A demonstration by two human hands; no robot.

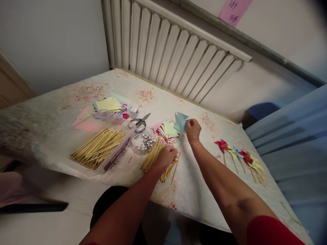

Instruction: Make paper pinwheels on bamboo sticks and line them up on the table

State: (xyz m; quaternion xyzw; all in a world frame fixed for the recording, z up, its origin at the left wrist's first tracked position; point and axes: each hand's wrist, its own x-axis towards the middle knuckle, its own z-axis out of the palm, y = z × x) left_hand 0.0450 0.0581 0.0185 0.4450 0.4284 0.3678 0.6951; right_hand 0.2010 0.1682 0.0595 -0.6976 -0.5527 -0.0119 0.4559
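My right hand point(193, 130) pinches the edge of a light-blue paper piece point(181, 121) with slit, pointed corners, holding it up beside a pile of cut paper point(168, 131) in yellow, red and pink. My left hand point(167, 156) is closed above a bundle of thin wooden sticks point(150, 158); what its fingers hold, if anything, is too small to make out. One loose stick point(175, 169) lies just right of that bundle. Left of the paper pile, a round clear dish point(134, 147) contains small shiny metal pieces point(145, 143).
A clear plastic box point(117, 152) full of sticks stands at the left. Scissors point(141, 122), a small white box point(134, 109) and stacked colored paper point(108, 104) lie behind it. Several finished paper pinwheels point(239, 154) rest at the right. A radiator point(163, 47) borders the table's back.
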